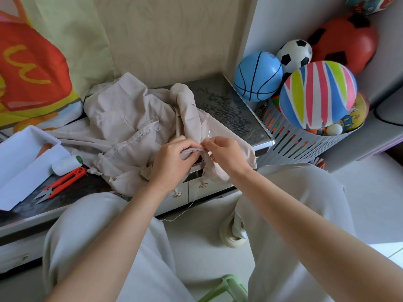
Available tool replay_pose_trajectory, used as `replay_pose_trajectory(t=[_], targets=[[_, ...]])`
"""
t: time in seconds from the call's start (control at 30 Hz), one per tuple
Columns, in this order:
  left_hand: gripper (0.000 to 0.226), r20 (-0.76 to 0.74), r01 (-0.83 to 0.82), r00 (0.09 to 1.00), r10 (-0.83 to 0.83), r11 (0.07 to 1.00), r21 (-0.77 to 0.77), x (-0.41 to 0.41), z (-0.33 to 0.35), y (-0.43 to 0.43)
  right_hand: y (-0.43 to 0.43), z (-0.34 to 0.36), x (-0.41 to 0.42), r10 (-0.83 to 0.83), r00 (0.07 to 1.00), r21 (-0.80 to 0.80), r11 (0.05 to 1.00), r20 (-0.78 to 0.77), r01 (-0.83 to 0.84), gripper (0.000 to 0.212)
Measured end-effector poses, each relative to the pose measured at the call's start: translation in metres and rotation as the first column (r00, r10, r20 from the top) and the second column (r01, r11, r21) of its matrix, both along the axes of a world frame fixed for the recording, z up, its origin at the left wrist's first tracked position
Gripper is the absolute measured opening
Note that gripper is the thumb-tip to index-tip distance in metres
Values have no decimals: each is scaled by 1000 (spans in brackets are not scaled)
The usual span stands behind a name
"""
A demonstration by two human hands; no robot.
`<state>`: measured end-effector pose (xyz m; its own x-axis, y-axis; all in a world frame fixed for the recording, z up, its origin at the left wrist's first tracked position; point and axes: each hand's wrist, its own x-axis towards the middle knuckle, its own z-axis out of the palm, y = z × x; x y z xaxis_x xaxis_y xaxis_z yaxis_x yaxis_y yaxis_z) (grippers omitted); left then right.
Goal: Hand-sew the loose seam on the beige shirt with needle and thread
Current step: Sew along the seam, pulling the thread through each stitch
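Note:
The beige shirt [122,118] lies crumpled inside out on a dark low table [231,110], its stitched seams showing. My left hand [172,159] grips a bunched fold of the shirt's seam at the table's front edge. My right hand [224,154] pinches at the same seam with thumb and forefinger; a thin needle [209,134] appears to stick up just above those fingers, though it is very small. A pale thread [187,211] hangs down from the fabric toward the floor.
A white thread spool [65,165] and orange thread snips [62,185] lie at the left beside a white box [19,158]. A slotted basket [305,138] of balls stands at the right. My knees sit below the table, above a green stool [226,287].

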<state>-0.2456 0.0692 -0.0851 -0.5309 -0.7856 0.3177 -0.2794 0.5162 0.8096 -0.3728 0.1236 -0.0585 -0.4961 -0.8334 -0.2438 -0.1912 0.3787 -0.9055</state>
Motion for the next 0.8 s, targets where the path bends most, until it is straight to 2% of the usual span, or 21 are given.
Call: replay_pose_trajectory(t=[0.13, 0.23, 0.3, 0.37, 0.43, 0.5, 0.53, 0.6, 0.67, 0.73, 0.8], targets=[[12, 40, 8, 999, -8, 1000, -1, 0, -2, 0, 1, 4, -4, -48, 997, -114, 992, 58, 54, 26], [9, 67, 34, 997, -37, 998, 47, -1, -5, 0, 0, 18, -12, -66, 967, -228, 966, 248, 124, 24], [13, 100, 44, 994, -51, 996, 76, -1, -6, 2, -2, 27, -17, -49, 948, -262, 955, 316, 137, 23], [15, 157, 54, 985, -67, 995, 84, -1, -6, 4, -3, 32, -20, -26, 944, -269, 956, 330, 120, 22], [22, 303, 85, 947, -104, 994, 75, -1, -6, 5, -2, 34, -22, -7, 952, -253, 963, 305, 88, 21], [36, 441, 132, 881, -171, 984, 117, -1, -5, 5, 0, 34, -24, 14, 965, -226, 973, 263, 48, 21], [44, 451, 149, 869, -204, 977, 154, -2, -4, 5, 1, 34, -24, 26, 969, -218, 976, 246, 29, 21], [60, 387, 169, 897, -215, 974, 151, -6, -1, 5, 2, 35, -24, 45, 971, -210, 978, 235, 6, 19], [63, 304, 181, 929, -213, 975, 129, -11, 6, 10, 2, 38, -25, 59, 968, -212, 977, 245, -6, 19], [46, 197, 217, 944, -266, 946, 239, -17, 14, 18, 3, 40, -28, 70, 971, -214, 977, 228, -20, 21], [24, 72, 283, 939, -337, 873, 398, -21, 22, 26, 4, 42, -33, 67, 985, -203, 979, 157, -34, 23]])
